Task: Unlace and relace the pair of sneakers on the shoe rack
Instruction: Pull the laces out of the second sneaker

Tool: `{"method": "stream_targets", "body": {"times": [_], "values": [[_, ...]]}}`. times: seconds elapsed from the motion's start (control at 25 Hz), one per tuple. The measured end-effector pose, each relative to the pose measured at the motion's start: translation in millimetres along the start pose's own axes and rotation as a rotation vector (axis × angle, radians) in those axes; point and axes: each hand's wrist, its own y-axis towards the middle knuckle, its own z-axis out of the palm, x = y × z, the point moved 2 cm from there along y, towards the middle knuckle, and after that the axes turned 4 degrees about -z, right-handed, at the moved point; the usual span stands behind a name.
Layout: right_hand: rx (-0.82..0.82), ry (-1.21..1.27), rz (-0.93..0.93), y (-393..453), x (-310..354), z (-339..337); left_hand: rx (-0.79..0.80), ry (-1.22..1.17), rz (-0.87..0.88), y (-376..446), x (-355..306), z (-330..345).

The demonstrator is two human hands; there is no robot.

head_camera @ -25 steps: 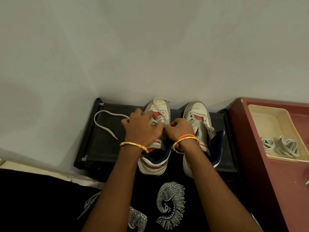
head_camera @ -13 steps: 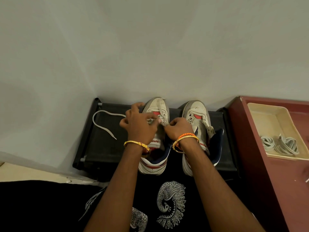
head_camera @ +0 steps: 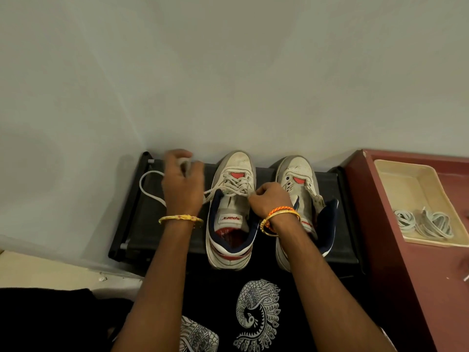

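Note:
Two white sneakers with red and navy trim stand side by side on a black shoe rack (head_camera: pixel 142 224), toes to the wall. The left sneaker (head_camera: pixel 232 207) has a white lace (head_camera: pixel 149 191) crossed through its lower eyelets. My left hand (head_camera: pixel 181 181) grips that lace out to the left of the shoe, and a loop of lace hangs beyond it. My right hand (head_camera: pixel 271 201) pinches the lace at the left sneaker's right eyelets. The right sneaker (head_camera: pixel 299 189) has empty eyelets and its tongue is folded back.
A dark red cabinet (head_camera: pixel 396 262) stands right of the rack. On it sits a cream tray (head_camera: pixel 401 179) with coiled white laces (head_camera: pixel 423 223). A plain wall rises directly behind the rack. My black patterned garment fills the foreground.
My left hand has moved left and away from the left sneaker, drawing the lace out sideways. The shoe's laced front is now uncovered. My right hand has stayed at the eyelets.

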Motion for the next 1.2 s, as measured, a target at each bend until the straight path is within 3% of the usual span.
{"method": "stream_targets", "body": {"times": [0.08, 0.12, 0.24, 0.4, 0.6, 0.68, 0.76, 0.88, 1.0, 1.2], "values": [[0.001, -0.005, 0.002, 0.2, 0.1, 0.2, 0.279, 0.716, 0.244, -14.8, 9.3, 21.3], [-0.001, -0.008, 0.004, 0.0, 0.2, -0.1, 0.382, 0.956, 0.308, -21.7, 14.2, 32.7], [-0.010, -0.022, 0.001, 0.1, -0.4, -1.0, 0.443, 1.169, 0.331, -29.1, 18.5, 53.0], [-0.009, -0.033, 0.004, -0.2, 0.2, -0.4, 0.367, 1.193, 0.302, -25.6, 21.4, 55.3], [-0.005, -0.006, 0.029, 1.8, 1.2, 0.5, 0.297, 0.960, 0.258, -23.4, 20.5, 45.6], [-0.001, -0.006, 0.035, 2.2, 0.1, 0.6, 0.129, 0.769, 0.228, -16.9, 13.7, 32.4], [0.002, -0.014, 0.045, 2.0, -1.8, 0.2, -0.161, 0.509, 0.161, -6.8, 3.6, 10.6], [-0.001, -0.029, 0.042, 1.6, -2.8, 0.1, -0.430, 0.347, -0.113, 6.1, 9.3, -23.4], [-0.028, -0.030, -0.047, -1.4, 3.5, 0.9, -0.238, 0.491, -0.325, 1.2, 20.2, -29.7], [-0.070, -0.492, -0.449, -5.3, 19.5, 14.8, 0.353, 0.820, -0.201, -22.4, 33.4, 11.3]]}}
